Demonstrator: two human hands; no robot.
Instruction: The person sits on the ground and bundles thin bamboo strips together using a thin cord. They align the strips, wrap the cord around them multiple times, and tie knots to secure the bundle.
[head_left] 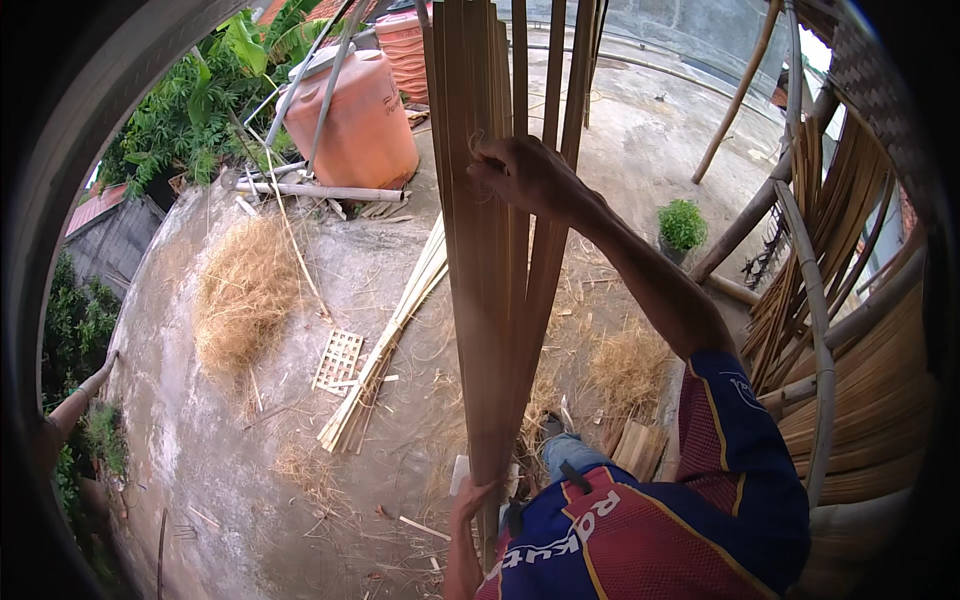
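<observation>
A tall sheaf of long, flat brown bamboo strips [485, 300] stands before me, narrowing toward my body and fanning apart at the far end. My left hand [480, 495] is closed round its near, narrow end, with some fingers hidden behind the strips. Farther up, my right hand [525, 175] is closed in a pinch against the face of the strips. A thin, pale wisp of bamboo fibre [477, 146] curls out at its fingertips. On the right, a few strips stand apart from the main sheaf, behind my right wrist.
On the ground lie a heap of straw-coloured shavings [245, 295], a bundle of pale strips [375, 360] and a small woven lattice [338, 361]. An orange tank [355, 125] stands far left. More strips [815, 270] lean on a pole frame [822, 370] at right, near a potted plant [682, 225].
</observation>
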